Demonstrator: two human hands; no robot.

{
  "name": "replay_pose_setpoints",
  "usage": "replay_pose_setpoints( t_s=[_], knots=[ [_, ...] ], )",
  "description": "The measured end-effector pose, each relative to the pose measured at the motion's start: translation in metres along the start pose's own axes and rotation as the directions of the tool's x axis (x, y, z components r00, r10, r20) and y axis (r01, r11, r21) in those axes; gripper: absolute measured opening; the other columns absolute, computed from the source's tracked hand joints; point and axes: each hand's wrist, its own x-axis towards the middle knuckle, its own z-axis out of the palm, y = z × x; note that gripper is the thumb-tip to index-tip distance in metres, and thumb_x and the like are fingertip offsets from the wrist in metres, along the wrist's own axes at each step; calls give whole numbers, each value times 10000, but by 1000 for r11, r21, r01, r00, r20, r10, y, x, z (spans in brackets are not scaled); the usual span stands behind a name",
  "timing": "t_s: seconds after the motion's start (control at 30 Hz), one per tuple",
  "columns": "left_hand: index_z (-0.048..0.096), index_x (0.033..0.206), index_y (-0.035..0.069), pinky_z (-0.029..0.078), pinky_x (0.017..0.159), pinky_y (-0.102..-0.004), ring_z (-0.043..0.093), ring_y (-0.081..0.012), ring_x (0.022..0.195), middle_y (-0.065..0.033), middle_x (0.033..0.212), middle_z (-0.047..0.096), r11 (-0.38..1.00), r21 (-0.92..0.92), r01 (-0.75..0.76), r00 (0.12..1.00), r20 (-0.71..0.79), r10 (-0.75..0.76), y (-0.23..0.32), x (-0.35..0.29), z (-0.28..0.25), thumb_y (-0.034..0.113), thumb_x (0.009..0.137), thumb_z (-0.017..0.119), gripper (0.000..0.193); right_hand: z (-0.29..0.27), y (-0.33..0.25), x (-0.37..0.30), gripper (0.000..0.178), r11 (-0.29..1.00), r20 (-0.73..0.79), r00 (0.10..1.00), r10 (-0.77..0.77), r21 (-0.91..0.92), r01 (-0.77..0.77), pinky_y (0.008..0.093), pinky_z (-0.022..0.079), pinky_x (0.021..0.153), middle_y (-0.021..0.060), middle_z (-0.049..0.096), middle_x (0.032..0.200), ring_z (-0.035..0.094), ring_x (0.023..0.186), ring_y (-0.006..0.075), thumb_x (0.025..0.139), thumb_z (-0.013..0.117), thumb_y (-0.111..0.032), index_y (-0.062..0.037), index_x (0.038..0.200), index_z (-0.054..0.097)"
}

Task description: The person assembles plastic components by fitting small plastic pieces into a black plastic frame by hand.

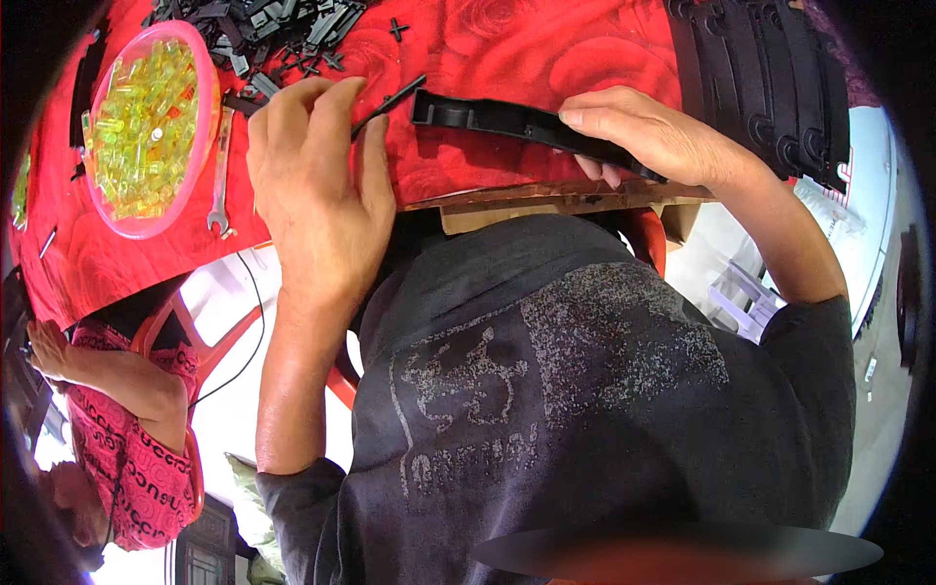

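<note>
My right hand [651, 135] is closed round the right part of a long, slightly curved black plastic part [487, 115], thumb on top and fingertips underneath. It lies near the table's front edge, its open channel showing at the left end. My left hand [317, 166] is closed, with a thin black plastic strip [398, 100] between thumb and fingers. The strip's upper tip comes close to the left end of the long part; whether they touch I cannot tell. My left fingertips are partly hidden behind the hand.
A pile of small black plastic pieces [278, 34] lies beyond my left hand. Left of it stand a pink bowl [211, 93] of yellow-green translucent pieces and a wrench [220, 185]. Several long black parts [760, 83] lie at the right. Another person [136, 419] sits at the left.
</note>
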Motion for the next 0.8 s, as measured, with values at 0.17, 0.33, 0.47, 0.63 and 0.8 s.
replay_pose_setpoints(
  t_s=[0.17, 0.33, 0.47, 0.63, 0.8],
  knots=[
    [673, 1134, 13, 538, 682, -443, 691, -391, 760, -219, 857, 680, 779, -480, 403, 906, 331, -265, 47, 3, -12, 46, 908, 682, 229, 5, 5, -1, 412, 990, 38, 997, -71, 126, 66, 261, 492, 669, 40, 622, 813, 589, 708, 105, 1094, 396, -361, -19, 1024, 615],
    [650, 1093, -21, 525, 648, -510, 675, -446, 737, -264, 742, 653, 836, -399, 376, 865, 474, -163, 55, 11, -3, 123, 942, 638, 209, 13, 3, -2, 399, 974, 90, 992, -90, 215, 69, 254, 516, 707, 36, 630, 869, 605, 757, 99, 1113, 405, -348, -6, 1122, 611],
    [634, 973, -12, 511, 638, -539, 661, -450, 702, -257, 689, 629, 891, -312, 329, 830, 546, -115, 53, 15, -4, 150, 955, 596, 167, 24, 5, -4, 448, 970, -5, 996, -91, 224, 90, 259, 520, 672, 50, 655, 843, 615, 701, 111, 1093, 432, -404, -12, 1128, 645],
    [638, 946, -14, 511, 644, -537, 663, -447, 704, -253, 689, 631, 885, -345, 313, 828, 556, -77, 53, 20, -6, 145, 956, 591, 166, 28, 10, -2, 456, 956, -1, 994, -113, 274, 109, 260, 520, 675, 43, 654, 852, 610, 711, 107, 1088, 452, -410, -8, 1201, 634],
    [657, 1151, -63, 504, 607, -324, 700, -181, 690, -208, 736, 676, 824, -336, 456, 740, 657, -141, 52, 22, -11, 74, 979, 616, 224, 30, 13, -1, 394, 955, 36, 982, -185, 243, 170, 267, 517, 687, 45, 655, 856, 610, 723, 103, 1044, 535, -249, 31, 1318, 582]
  ],
)
